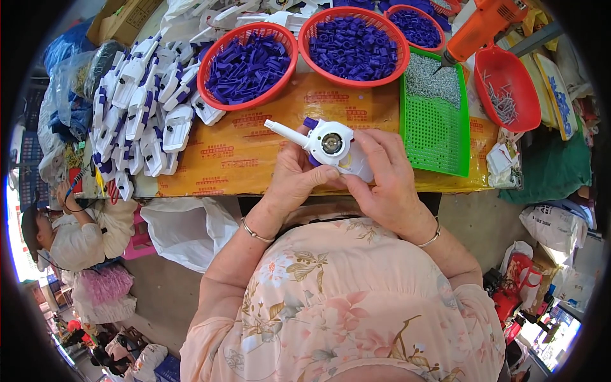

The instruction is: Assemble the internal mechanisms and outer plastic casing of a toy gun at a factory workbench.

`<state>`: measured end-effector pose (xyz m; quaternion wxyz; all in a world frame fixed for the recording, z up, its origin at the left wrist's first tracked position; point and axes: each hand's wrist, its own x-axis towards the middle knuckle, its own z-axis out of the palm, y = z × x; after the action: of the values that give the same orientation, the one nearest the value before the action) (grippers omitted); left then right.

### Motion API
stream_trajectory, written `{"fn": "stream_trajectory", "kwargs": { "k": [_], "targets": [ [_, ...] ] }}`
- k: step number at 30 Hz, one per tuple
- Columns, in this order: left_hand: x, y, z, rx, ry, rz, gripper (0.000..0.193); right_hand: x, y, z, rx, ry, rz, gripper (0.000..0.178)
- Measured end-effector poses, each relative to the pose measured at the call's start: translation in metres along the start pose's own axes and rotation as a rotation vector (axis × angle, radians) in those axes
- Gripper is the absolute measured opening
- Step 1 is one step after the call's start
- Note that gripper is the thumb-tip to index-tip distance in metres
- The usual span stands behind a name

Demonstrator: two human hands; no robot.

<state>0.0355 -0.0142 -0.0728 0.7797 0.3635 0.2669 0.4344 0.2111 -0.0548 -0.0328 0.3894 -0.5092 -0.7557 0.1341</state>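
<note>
Both of my hands hold a white plastic housing just over the near edge of the table. It has a round ring with a dark metallic centre, a thin tapered stem pointing up and left, and purple parts at its left side. My left hand is closed on its lower left, thumb on the front. My right hand grips the rounded right end, fingers along its top and thumb beneath. The housing partly hides the fingertips of the left hand. Purple parts fill the red basket beyond the left hand.
A green tray with small screws lies at right, below an orange power driver. Beside it is a red container of longer metal pieces. White-and-purple assemblies are heaped at left. A white sack and another person are at lower left.
</note>
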Motion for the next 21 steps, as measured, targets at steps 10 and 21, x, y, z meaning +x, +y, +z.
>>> {"fn": "stream_trajectory", "kwargs": {
  "k": [10, 21],
  "targets": [
    [-0.0007, -0.0006, 0.0, 0.028, -0.008, 0.006, 0.08, -0.0006, -0.0002, -0.0001, 0.012, -0.016, 0.008, 0.058],
    [-0.0001, -0.0036, 0.0, 0.033, 0.009, 0.041, 0.074, 0.003, -0.0024, -0.0002, -0.036, -0.045, -0.005, 0.055]
  ]
}}
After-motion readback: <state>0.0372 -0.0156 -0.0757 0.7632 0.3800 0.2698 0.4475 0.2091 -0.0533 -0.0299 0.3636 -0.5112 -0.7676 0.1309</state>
